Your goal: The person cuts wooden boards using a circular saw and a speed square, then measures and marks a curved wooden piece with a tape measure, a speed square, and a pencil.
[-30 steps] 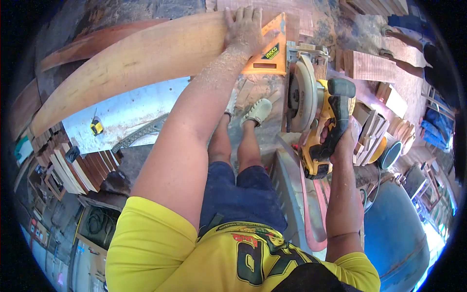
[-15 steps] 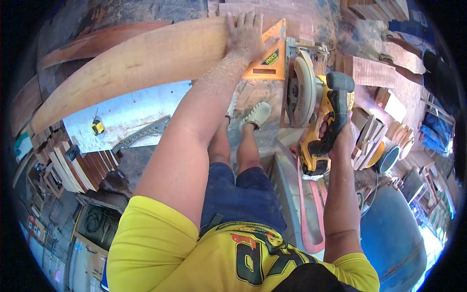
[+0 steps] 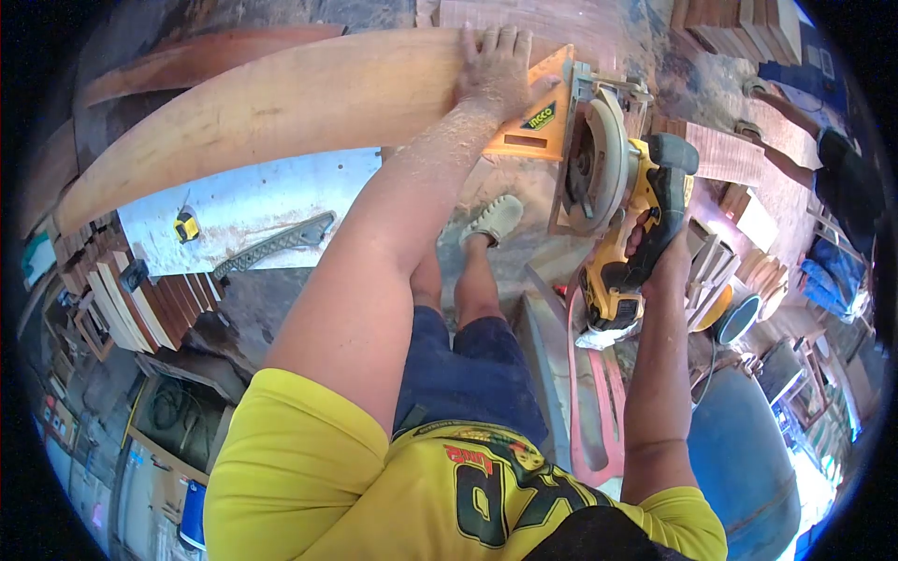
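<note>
Pressing your left hand [image 3: 496, 75] down on the long curved board [image 3: 281, 98], near the end by the saw [image 3: 608, 178], you have the fingers spread flat across the wood and the thumb over the orange square [image 3: 545, 129], so one palm seems to steady both at once. Your right hand [image 3: 666, 257] is wrapped around the saw's handle, a grip that likely lets you guide it and bear its weight. The saw's base stands alongside the square's straight edge, probably so that edge can act as a fence; whether they touch, I can't tell, and where the blade sits against the wood is hidden. The tape measure [image 3: 187, 225] lies on the white panel [image 3: 281, 187], well apart from both hands, perhaps to be out of the saw's way.
</note>
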`<action>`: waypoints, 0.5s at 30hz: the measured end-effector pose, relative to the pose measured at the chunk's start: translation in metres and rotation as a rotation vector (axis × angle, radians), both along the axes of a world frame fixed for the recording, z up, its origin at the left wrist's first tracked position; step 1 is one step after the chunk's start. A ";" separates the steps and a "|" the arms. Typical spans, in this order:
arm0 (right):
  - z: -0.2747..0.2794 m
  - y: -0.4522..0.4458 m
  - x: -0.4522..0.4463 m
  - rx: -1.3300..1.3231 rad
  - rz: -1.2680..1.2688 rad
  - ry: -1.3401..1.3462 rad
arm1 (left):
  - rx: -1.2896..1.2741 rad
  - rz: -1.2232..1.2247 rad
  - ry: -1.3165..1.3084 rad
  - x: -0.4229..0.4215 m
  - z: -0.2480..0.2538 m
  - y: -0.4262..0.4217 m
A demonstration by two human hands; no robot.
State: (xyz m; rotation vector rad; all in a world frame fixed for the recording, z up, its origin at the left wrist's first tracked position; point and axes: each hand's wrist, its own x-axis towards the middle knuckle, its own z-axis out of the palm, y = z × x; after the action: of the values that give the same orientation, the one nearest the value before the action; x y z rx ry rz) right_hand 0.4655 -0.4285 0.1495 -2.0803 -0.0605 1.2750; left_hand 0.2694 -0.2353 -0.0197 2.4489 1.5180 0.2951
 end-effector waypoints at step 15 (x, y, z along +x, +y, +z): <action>-0.007 0.014 0.008 0.065 -0.049 0.128 | 0.010 0.006 -0.009 0.002 0.000 0.001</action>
State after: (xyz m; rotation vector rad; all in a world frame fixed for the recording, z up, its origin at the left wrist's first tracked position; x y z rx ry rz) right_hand 0.4735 -0.4142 0.1425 -1.9296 0.0058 1.3550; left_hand 0.2710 -0.2346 -0.0200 2.4477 1.5244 0.3154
